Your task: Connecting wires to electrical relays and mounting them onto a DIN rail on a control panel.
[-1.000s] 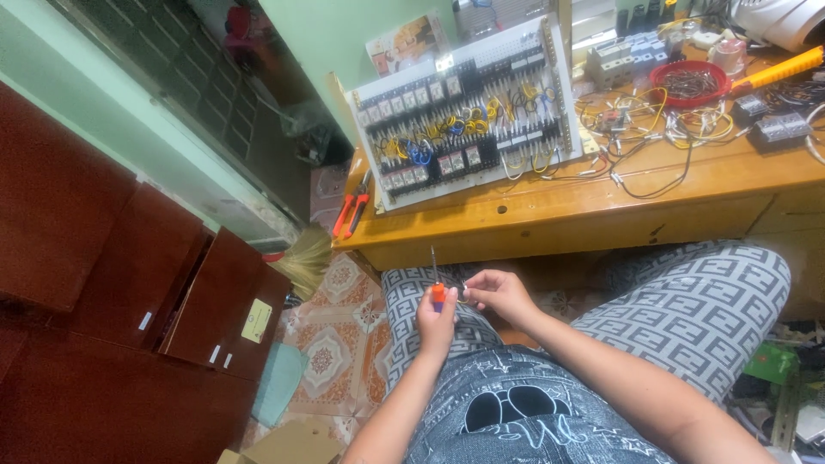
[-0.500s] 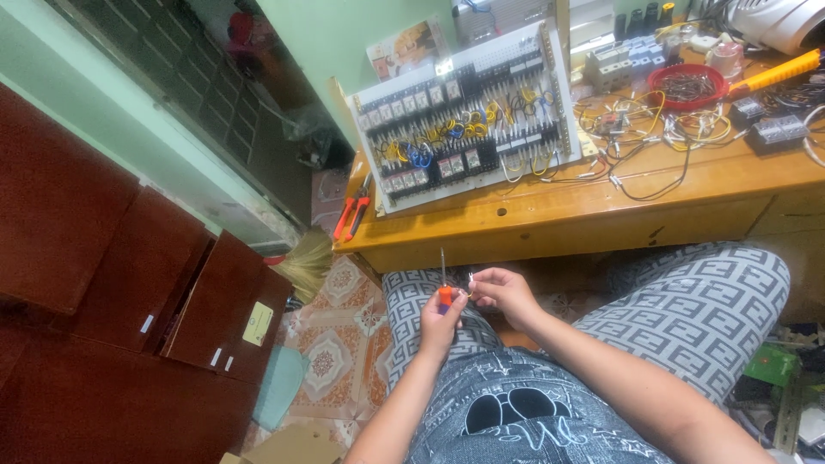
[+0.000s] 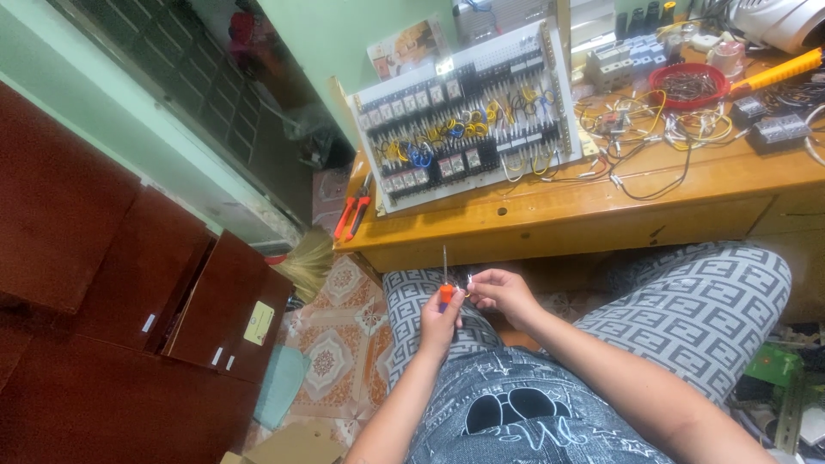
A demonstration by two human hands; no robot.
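Orange-handled thin screwdriver point(image 3: 445, 279) stands upright, pinched in my left hand point(image 3: 440, 320); my right hand point(image 3: 503, 292), just beside, pinches a small white piece point(image 3: 470, 281).

home electrical workshop: wired panel point(image 3: 464, 120), cluttered wooden bench point(image 3: 601, 206)

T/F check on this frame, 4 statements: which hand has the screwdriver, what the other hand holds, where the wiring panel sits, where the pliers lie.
1. The left hand holds an orange-handled screwdriver. True.
2. The right hand is empty. False: it pinches a small white piece.
3. The wiring panel lies flat on the floor. False: it stands tilted on the wooden desk.
4. Red-handled pliers lie at the desk's left end. True.
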